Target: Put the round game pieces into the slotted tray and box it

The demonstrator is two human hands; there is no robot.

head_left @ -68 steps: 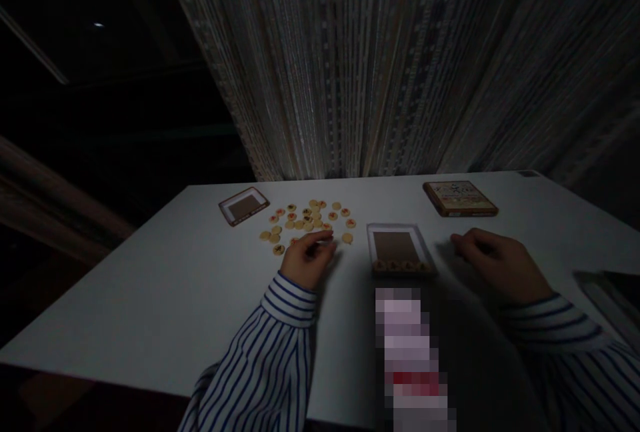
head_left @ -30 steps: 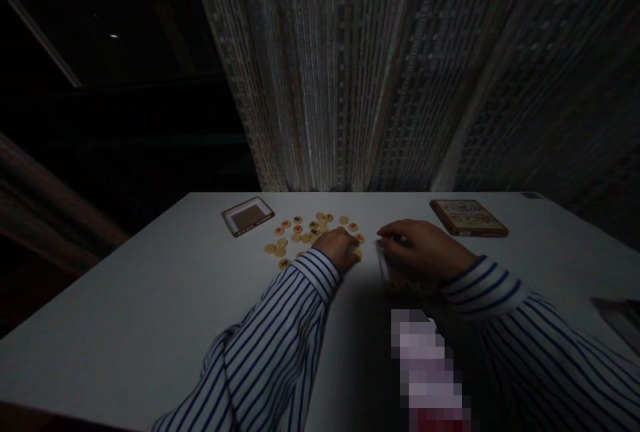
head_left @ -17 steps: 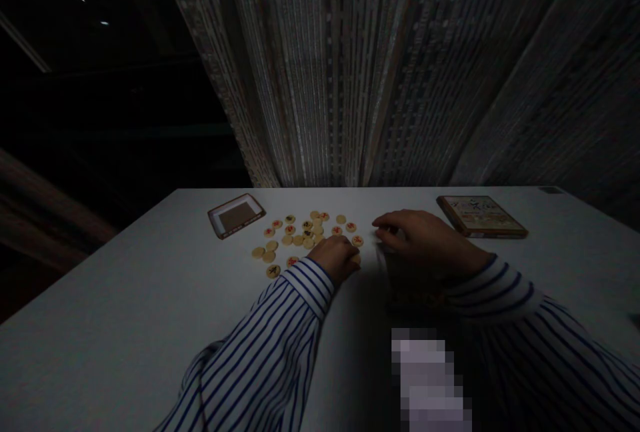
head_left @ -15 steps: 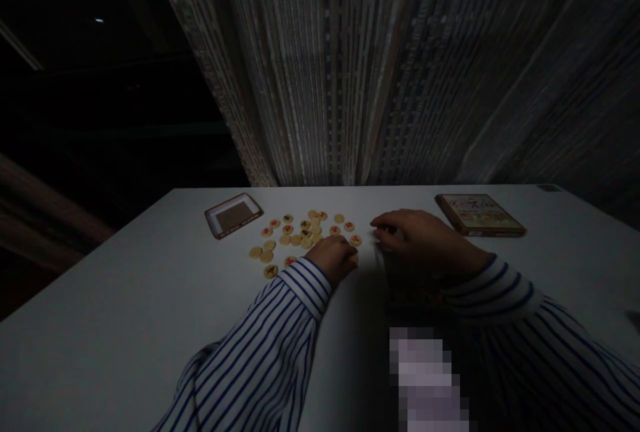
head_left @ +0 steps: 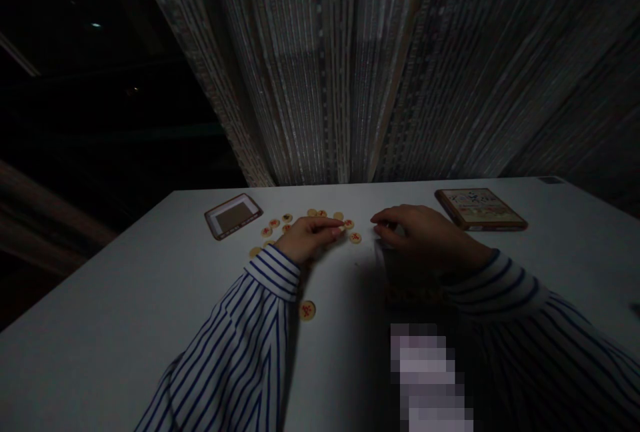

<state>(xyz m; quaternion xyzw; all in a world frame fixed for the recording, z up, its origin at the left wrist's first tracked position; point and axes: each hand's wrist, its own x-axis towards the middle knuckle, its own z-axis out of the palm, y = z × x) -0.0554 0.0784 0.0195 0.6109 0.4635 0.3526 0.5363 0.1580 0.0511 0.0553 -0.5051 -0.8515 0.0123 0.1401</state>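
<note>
My left hand [head_left: 314, 237] is over the loose xiangqi pieces, covering many of them. Its thumb and forefinger are closed together, pointing right; whatever lies between the tips is too small to make out. Just right of those fingertips lies a round piece with a red character [head_left: 355, 238]. My right hand [head_left: 425, 237] is held above the far edge of a dark board or box [head_left: 395, 279], its thumb and forefinger curled toward each other; any held thing is hidden. Nearer to me, a red-marked piece [head_left: 307, 311] lies alone by my left sleeve.
An open shallow box lid [head_left: 214, 225] lies at the back left of the white table [head_left: 125, 312]. At the back right is a flat printed box [head_left: 483, 209]. A string curtain [head_left: 320, 72] hangs behind the table.
My left hand has risen and shifted left, its fingers now pointing right. A red-marked piece now lies alone nearer to me. My right hand has stayed almost in place.
</note>
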